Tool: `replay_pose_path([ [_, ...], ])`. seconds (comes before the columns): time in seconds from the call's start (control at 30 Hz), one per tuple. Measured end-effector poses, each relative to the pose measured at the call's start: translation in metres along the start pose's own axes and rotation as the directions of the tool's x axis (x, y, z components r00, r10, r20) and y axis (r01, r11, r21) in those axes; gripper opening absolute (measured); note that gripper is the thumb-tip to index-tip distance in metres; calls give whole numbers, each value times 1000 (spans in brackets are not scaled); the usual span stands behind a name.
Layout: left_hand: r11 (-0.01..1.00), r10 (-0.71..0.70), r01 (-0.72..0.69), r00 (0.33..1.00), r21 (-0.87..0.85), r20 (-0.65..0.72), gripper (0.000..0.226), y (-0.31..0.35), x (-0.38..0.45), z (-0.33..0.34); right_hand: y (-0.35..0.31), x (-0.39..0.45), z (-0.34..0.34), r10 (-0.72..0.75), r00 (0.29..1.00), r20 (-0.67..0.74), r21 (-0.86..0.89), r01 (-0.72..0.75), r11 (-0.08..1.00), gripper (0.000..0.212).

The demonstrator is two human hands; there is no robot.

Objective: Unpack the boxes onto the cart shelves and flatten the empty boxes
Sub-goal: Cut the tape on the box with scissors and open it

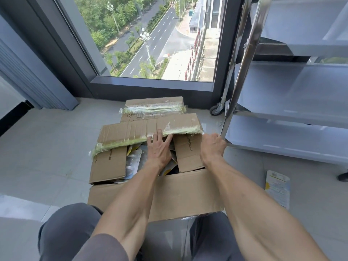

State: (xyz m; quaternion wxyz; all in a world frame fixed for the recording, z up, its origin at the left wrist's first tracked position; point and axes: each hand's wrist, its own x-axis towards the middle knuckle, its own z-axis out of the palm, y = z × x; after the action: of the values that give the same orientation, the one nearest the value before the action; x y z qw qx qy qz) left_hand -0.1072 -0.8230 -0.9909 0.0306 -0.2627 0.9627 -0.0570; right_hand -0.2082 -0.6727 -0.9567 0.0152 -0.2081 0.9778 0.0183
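A brown cardboard box sits on the floor between my knees, its flaps partly open. Packaged goods show inside. My left hand reaches in, fingers hooked under the taped edge of the far flap. My right hand grips the right end of that same flap, fingers curled over its corner. A second box, taped across its top, lies just behind. The steel cart with three bare shelves stands to the right.
One flat packet lies on the tile floor at the right, below the cart's lowest shelf. A cart caster rests near the window frame. A large window fills the wall ahead. Open tiled floor spreads to the left.
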Motion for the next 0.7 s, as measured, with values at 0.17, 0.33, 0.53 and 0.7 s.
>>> replay_pose_path([
  [0.17, 997, 31, -33, 999, -64, -42, 49, -8, 2, -7, -2, 1, -6, 91, 994, 66, 58, -95, 994, 36],
  [0.33, 973, -51, 26, 994, -231, -101, 18, -38, -12, -12, -19, -23, -18, 116, 967, 225, 85, -138, 987, 26],
  [0.53, 891, -410, 388, 911, -237, -53, 28, -122, -78, 6, -90, -70, -27, -170, 907, 387, 452, -26, 892, 22],
  [0.7, 667, -699, 691, 710, -280, 86, 32, -196, -143, 31, -177, -109, -25, -416, 859, 299, 597, 172, 784, 19],
])
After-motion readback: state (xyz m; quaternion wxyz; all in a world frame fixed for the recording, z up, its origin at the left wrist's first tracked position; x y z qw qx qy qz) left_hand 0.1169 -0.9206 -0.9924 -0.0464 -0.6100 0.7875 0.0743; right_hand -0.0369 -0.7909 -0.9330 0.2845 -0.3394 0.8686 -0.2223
